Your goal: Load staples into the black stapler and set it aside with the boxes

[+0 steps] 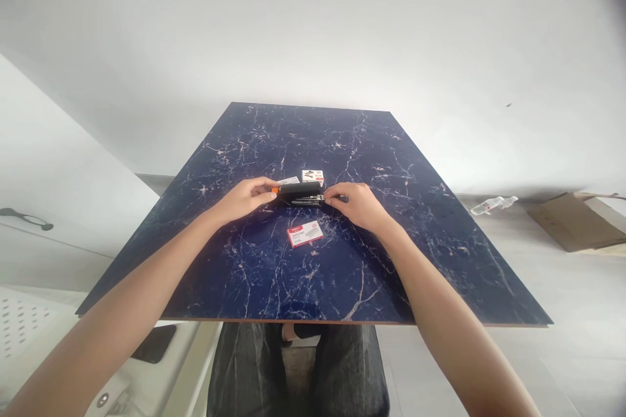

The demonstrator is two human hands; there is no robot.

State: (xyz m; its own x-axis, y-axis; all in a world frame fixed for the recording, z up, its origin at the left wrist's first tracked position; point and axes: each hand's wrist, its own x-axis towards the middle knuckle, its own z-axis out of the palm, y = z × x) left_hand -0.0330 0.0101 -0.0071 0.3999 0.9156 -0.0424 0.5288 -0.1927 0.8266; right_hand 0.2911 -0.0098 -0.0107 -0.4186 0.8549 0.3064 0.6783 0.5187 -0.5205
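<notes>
A black stapler (299, 190) with an orange part at its left end lies across the middle of the table, its top raised from the metal track below. My left hand (247, 198) is closed on the stapler's left end, thumb and fingers around the orange part. At the other end, my right hand (356, 203) pinches at the tip of the track; what exactly lies between those fingertips is too small to make out. Nearer me sits a red and white staples box (305, 234). Behind the stapler stands a small white box (312, 176) with a stapler picture.
A white paper or packet (288, 181) lies partly hidden behind the stapler. The dark blue marbled table (293, 287) meets a white wall at the back. On the floor at right are a clear bottle (493, 204) and a cardboard box (570, 221).
</notes>
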